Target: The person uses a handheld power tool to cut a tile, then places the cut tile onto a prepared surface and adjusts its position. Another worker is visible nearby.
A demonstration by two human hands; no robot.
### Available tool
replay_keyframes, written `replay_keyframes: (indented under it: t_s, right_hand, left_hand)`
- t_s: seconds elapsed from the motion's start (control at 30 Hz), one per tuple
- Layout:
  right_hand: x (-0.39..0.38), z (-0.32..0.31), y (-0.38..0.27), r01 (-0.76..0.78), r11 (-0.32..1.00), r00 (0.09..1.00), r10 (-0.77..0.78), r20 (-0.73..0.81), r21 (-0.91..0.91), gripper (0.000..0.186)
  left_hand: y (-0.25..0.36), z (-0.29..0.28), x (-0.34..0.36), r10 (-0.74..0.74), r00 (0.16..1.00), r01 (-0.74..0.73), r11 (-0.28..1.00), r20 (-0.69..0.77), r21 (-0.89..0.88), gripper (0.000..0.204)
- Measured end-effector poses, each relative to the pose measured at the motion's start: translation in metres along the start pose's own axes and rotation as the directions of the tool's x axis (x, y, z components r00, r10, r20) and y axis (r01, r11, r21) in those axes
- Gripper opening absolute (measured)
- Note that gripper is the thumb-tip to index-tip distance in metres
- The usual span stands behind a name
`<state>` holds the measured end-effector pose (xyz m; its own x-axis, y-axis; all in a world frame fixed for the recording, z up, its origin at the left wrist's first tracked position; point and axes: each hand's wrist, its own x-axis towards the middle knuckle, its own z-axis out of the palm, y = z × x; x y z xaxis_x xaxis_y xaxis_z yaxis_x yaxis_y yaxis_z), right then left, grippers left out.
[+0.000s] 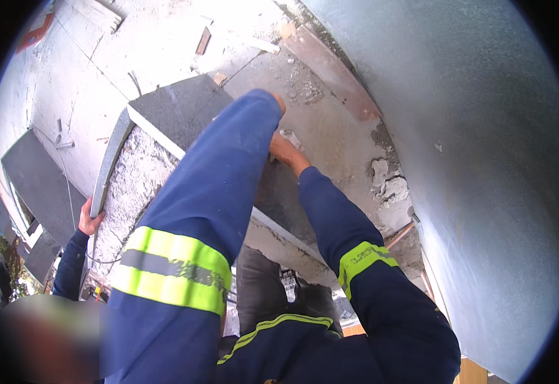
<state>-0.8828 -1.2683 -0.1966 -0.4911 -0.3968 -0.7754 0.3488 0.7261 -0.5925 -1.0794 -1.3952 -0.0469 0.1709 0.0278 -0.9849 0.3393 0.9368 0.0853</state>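
A dark grey slab (pixel 180 105) with a white front edge lies before me, running under my arms. My left arm reaches across it, and only a sliver of my left hand (pixel 281 102) shows past the cuff; its fingers are hidden. Just nearer, my right hand (pixel 288 152) is over the slab's right part beside a small whitish piece (pixel 291 138). The left sleeve covers its fingertips, so I cannot make out any grip. At the left, another person's hand (pixel 89 217) holds the edge of an upright grey panel (pixel 109 160), which adjoins the slab.
Rough white material (pixel 132 182) fills the space behind the panel. A large grey-blue sheet (pixel 465 160) rises along the right. Rubble (pixel 388 182) and a brownish plank (pixel 334 73) lie on the dusty floor beside it. Another dark panel (pixel 46 182) stands at the far left.
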Motion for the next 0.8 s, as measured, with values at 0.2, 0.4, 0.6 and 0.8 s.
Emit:
replay_keyframes:
  t_s: [0.2, 0.4, 0.6, 0.8]
  right_hand:
    - [0.011, -0.181, -0.051, -0.237, 0.857, 0.631, -0.222, -0.743, -0.458, 0.099]
    - [0.020, -0.233, 0.017, -0.392, 0.610, 0.794, -0.155, -0.588, -0.689, 0.111]
    - [-0.044, -0.198, -0.053, -0.183, 0.926, 0.734, -0.096, -0.673, -0.331, 0.122]
    - [-0.044, -0.115, -0.100, 0.017, 0.920, 0.665, 0.282, -0.691, 0.392, 0.123]
  left_hand:
    - [0.005, 0.015, 0.068, -0.197, 0.961, 0.201, 0.980, 0.192, -0.001, 0.060]
    - [-0.015, -0.001, 0.021, 0.099, 0.995, -0.099, 0.991, 0.006, 0.090, 0.071]
    - [-0.035, 0.012, 0.063, 0.121, 0.970, -0.130, 0.991, 0.212, 0.028, 0.057]
    - [-0.046, 0.007, 0.048, 0.056, 0.997, -0.065, 0.973, 0.048, 0.222, 0.062]
